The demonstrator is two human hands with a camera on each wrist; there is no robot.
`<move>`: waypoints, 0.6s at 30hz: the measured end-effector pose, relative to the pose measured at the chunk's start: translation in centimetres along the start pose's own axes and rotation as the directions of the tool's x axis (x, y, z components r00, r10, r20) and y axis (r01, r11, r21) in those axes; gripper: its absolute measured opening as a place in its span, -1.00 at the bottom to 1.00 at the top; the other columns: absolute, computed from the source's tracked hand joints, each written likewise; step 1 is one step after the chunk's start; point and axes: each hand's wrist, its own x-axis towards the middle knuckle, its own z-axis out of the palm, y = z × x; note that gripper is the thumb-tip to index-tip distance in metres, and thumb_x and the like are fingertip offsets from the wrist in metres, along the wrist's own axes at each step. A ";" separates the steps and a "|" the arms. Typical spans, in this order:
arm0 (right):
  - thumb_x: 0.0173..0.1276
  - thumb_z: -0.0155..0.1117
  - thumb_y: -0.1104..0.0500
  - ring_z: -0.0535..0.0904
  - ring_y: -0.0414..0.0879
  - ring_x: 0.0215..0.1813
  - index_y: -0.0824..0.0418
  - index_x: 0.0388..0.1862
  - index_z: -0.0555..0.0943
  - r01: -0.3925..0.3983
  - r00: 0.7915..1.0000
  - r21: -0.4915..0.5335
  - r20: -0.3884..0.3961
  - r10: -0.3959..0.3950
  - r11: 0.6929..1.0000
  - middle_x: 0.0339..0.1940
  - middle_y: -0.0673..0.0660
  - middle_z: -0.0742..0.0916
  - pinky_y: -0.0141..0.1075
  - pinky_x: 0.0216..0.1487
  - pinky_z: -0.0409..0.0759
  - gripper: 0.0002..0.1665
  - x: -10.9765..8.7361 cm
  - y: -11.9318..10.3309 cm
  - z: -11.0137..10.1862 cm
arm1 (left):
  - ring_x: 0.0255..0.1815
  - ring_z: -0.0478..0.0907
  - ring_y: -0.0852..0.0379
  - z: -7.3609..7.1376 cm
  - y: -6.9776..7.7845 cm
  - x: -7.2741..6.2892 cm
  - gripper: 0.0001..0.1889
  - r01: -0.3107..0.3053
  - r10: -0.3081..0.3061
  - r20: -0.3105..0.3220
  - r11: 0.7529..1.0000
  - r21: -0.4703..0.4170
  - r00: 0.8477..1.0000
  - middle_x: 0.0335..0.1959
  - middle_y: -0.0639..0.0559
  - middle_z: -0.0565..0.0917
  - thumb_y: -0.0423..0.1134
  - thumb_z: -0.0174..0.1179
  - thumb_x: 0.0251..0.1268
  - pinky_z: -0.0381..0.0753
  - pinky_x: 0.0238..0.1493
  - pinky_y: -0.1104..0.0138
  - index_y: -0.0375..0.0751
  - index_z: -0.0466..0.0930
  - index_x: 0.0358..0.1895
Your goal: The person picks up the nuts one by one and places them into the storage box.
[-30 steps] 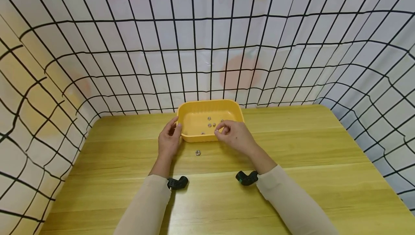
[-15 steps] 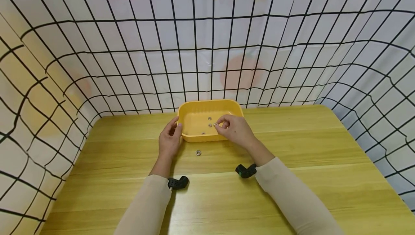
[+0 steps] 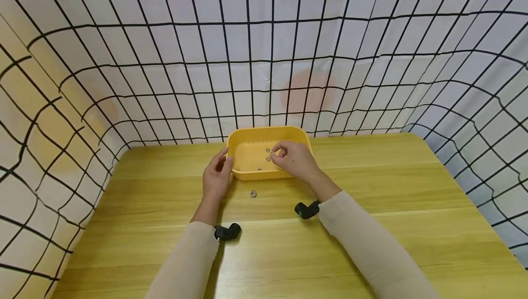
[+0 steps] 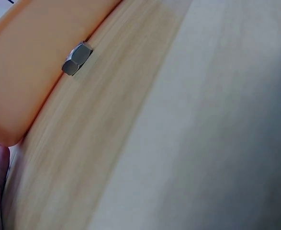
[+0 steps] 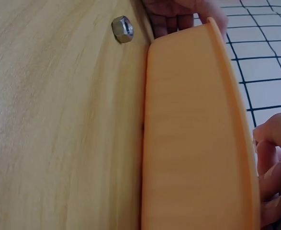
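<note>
A shallow yellow plastic tray (image 3: pixel 255 176) stands on the table with several small metal nuts inside, among them one nut (image 3: pixel 267 150) near its middle. My left hand (image 3: pixel 216 179) holds the tray's left end, thumb at the rim and fingers along the outer wall. Over the tray's right half, my right hand (image 3: pixel 294 157) pinches a small nut between thumb and forefinger, mostly covered by the fingertips. One larger hex nut (image 3: pixel 253 193) lies on the table in front of the tray; it also shows in the right wrist view as a shiny hex nut (image 5: pixel 123 29).
The wooden table (image 3: pixel 371 235) reaches out on both sides of the tray. Behind and beside it rises a white cloth with a black grid (image 3: pixel 255 79). Each wrist carries a black camera, the left camera (image 3: pixel 228 232) hanging low over the table.
My right hand has moved left and slightly farther into the tray, the pinched nut going with it. My left hand and the tray stay in place.
</note>
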 end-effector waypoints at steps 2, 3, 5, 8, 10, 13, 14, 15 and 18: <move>0.40 0.37 0.03 0.43 -0.14 -0.60 0.08 -0.15 0.71 -0.001 1.000 0.008 0.012 0.001 1.000 -0.47 0.02 0.70 -0.34 -0.55 0.35 -0.83 0.3 0.1 0.2 | 0.33 0.51 -0.02 0.0 0.0 0.0 -0.60 0.000 0.000 0.004 1.000 -0.001 1.000 0.27 -0.08 0.61 0.00 0.16 0.53 0.55 0.30 0.09 0.21 0.57 0.35; 0.40 0.37 0.03 0.43 -0.14 -0.59 0.09 -0.15 0.70 -0.002 1.000 0.007 0.016 0.001 1.000 -0.47 0.02 0.70 -0.35 -0.55 0.35 -0.83 0.4 0.1 0.3 | 0.33 0.51 -0.02 0.0 0.0 0.0 -0.60 0.000 0.000 0.005 1.000 -0.002 1.000 0.27 -0.09 0.61 0.00 0.16 0.53 0.55 0.29 0.09 0.20 0.56 0.36; 0.41 0.37 0.02 0.44 -0.15 -0.59 0.08 -0.15 0.70 -0.002 1.000 -0.001 0.022 0.002 1.000 -0.48 0.02 0.70 -0.36 -0.55 0.35 -0.82 0.6 0.2 0.5 | 0.34 0.50 -0.02 0.0 -0.1 0.1 -0.60 -0.002 0.002 0.008 1.000 -0.003 1.000 0.28 -0.09 0.61 0.01 0.16 0.52 0.55 0.29 0.10 0.20 0.56 0.36; 0.42 0.35 0.01 0.45 -0.16 -0.59 0.08 -0.14 0.70 -0.003 1.000 -0.022 0.023 0.004 1.000 -0.48 0.00 0.70 -0.36 -0.55 0.36 -0.82 1.0 0.1 0.7 | 0.34 0.50 -0.02 0.0 -0.1 0.2 -0.60 -0.004 0.005 0.008 1.000 -0.008 1.000 0.29 -0.09 0.60 0.02 0.17 0.52 0.55 0.29 0.10 0.21 0.57 0.35; 0.44 0.33 0.01 0.45 -0.15 -0.60 0.07 -0.14 0.70 0.000 1.000 -0.028 0.022 0.001 1.000 -0.48 0.00 0.71 -0.35 -0.56 0.35 -0.82 1.2 0.0 0.7 | 0.34 0.50 -0.02 0.0 -0.1 0.2 -0.60 -0.006 0.006 0.006 1.000 -0.007 1.000 0.30 -0.08 0.60 0.02 0.17 0.52 0.55 0.29 0.10 0.22 0.57 0.35; 0.44 0.33 0.00 0.46 -0.14 -0.60 0.07 -0.13 0.70 0.000 1.000 -0.026 0.025 0.001 1.000 -0.47 0.01 0.71 -0.34 -0.55 0.36 -0.81 1.5 -0.3 0.8 | 0.33 0.51 -0.03 0.0 -0.1 0.2 -0.60 -0.006 0.006 0.001 1.000 -0.001 1.000 0.29 -0.08 0.60 0.03 0.17 0.51 0.56 0.29 0.09 0.24 0.57 0.35; 0.45 0.33 0.00 0.46 -0.13 -0.60 0.07 -0.13 0.70 -0.003 1.000 -0.024 0.027 0.004 1.000 -0.47 0.01 0.71 -0.34 -0.55 0.37 -0.81 1.6 -0.4 0.8 | 0.33 0.51 -0.03 0.0 -0.1 0.2 -0.60 -0.005 0.005 0.000 1.000 0.004 1.000 0.29 -0.08 0.60 0.03 0.17 0.51 0.56 0.29 0.09 0.24 0.57 0.35; 0.45 0.32 -0.01 0.47 -0.13 -0.60 0.06 -0.14 0.70 -0.005 1.000 -0.023 0.026 0.006 1.000 -0.47 0.00 0.71 -0.34 -0.55 0.38 -0.81 1.8 -0.5 0.9 | 0.33 0.51 -0.03 0.0 -0.1 0.2 -0.60 -0.005 0.005 -0.001 1.000 0.007 1.000 0.30 -0.08 0.60 0.03 0.17 0.51 0.56 0.29 0.09 0.24 0.57 0.35; 0.45 0.32 -0.02 0.48 -0.13 -0.59 0.07 -0.12 0.70 -0.007 1.000 -0.009 0.026 0.007 1.000 -0.45 0.01 0.72 -0.34 -0.54 0.40 -0.80 2.1 -0.6 1.0 | 0.32 0.52 -0.03 0.0 -0.2 0.2 -0.60 -0.004 0.004 -0.005 1.000 0.013 1.000 0.29 -0.09 0.61 0.03 0.17 0.51 0.55 0.30 0.09 0.23 0.57 0.35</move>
